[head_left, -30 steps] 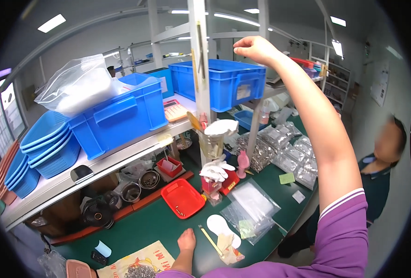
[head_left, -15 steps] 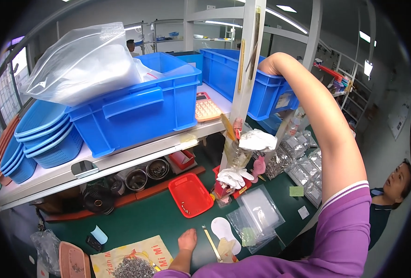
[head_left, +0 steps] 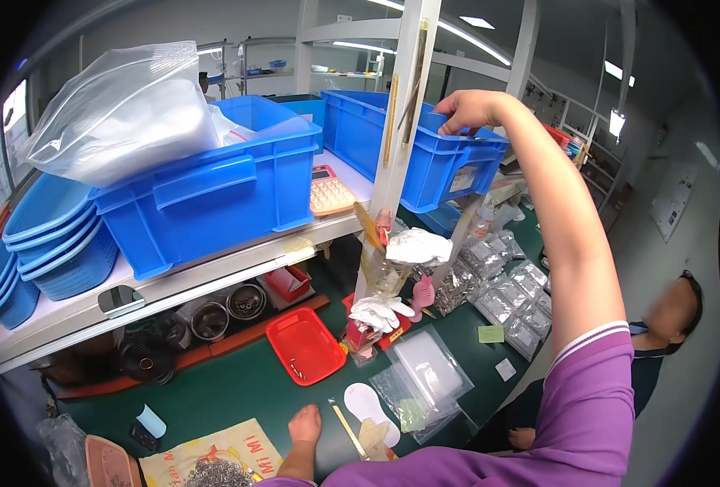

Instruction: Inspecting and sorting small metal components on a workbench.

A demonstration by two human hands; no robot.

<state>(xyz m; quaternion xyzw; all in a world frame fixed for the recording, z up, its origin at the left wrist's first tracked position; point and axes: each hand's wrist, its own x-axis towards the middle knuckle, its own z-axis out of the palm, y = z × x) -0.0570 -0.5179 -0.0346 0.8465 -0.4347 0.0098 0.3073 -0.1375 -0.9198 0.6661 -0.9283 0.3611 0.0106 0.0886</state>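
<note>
My right hand [head_left: 472,110] is raised over the right end of a deep blue bin [head_left: 451,166] on the shelf. Its fingers curl down past the bin's rim, bent toward the thumb, and whatever they hold is hidden. My left hand [head_left: 304,424] leans on the green table as a closed fist with nothing visible in it. Beside it lie a thin yellowish strip [head_left: 347,425] and a white rounded insole-shaped piece [head_left: 369,408]. To its left, a pile of small metal parts [head_left: 216,473] lies on a printed yellowish sheet [head_left: 238,448].
A nearer blue bin [head_left: 214,207] holds clear plastic bags [head_left: 132,122]; stacked blue baskets [head_left: 67,260] stand left. A white post [head_left: 390,130] rises between the bins. Below are a red tray [head_left: 304,349], flat plastic bags [head_left: 429,369] and bagged parts [head_left: 510,300]. A person [head_left: 660,365] is at right.
My right hand has risen from inside the blue bin to its rim, so its bent fingers now show. The whole view has shifted a little; my left fist stays on the table.
</note>
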